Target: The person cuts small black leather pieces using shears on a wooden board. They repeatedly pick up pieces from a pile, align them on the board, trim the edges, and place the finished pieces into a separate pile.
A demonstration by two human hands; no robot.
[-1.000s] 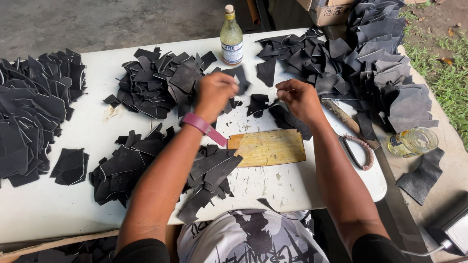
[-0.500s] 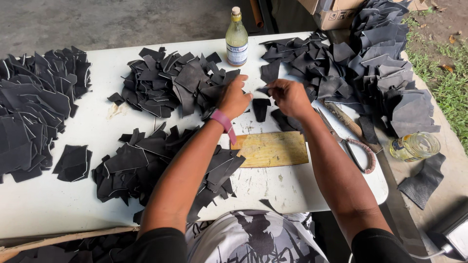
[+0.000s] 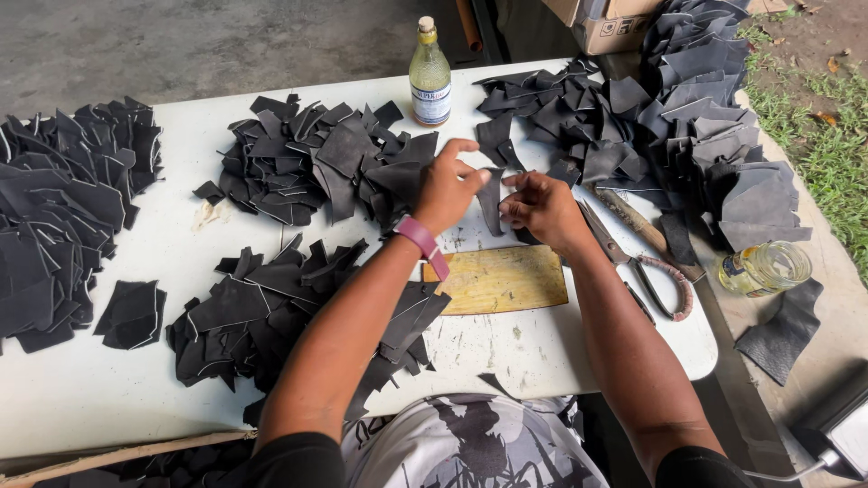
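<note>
Fingers of the left hand (image 3: 449,185) pinch the top of a narrow black leather scrap (image 3: 492,201), which hangs long-axis upright toward the white table's (image 3: 181,262) far edge; the right hand (image 3: 540,206) touches its lower edge with fingers half-curled.

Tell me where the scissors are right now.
In the head view, the scissors lie on the white table, just right of the right hand and the wooden board.

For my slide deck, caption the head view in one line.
Both hands hold a black piece above a white table heaped with cut scraps.
</note>
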